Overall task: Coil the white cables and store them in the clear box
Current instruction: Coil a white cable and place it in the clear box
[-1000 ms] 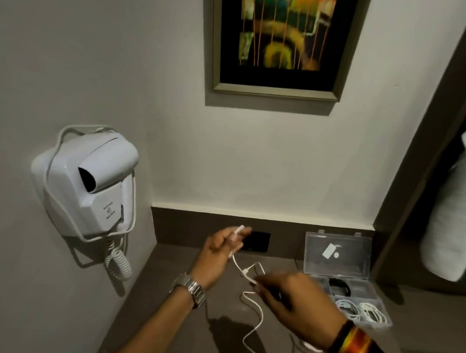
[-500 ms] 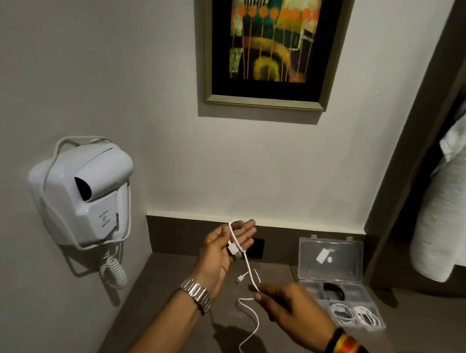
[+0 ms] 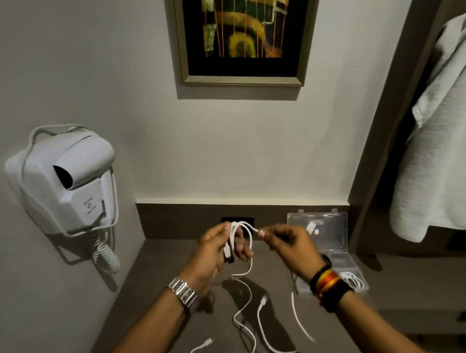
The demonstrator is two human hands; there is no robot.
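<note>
My left hand (image 3: 216, 248) grips a white cable (image 3: 244, 297) with a loop wound over its fingers; the plug end hangs at the palm. My right hand (image 3: 285, 242) pinches the same cable just right of the loop, at the height of my left fingertips. The rest of the cable trails down onto the brown counter (image 3: 157, 297). Other loose white cables (image 3: 263, 333) lie on the counter below my hands. The clear box (image 3: 320, 233) stands open at the back right, behind my right wrist, with coiled white cables (image 3: 354, 282) in its front compartment.
A white wall-mounted hair dryer (image 3: 63, 180) with a coiled cord hangs on the left wall. A framed picture (image 3: 240, 32) hangs above. A white garment (image 3: 455, 135) hangs at the right beside a dark post. A black socket plate sits behind my hands.
My right hand rose from low over the counter to my left fingertips, carrying the cable up. A loop now lies around my left fingers. The view tilted down slightly.
</note>
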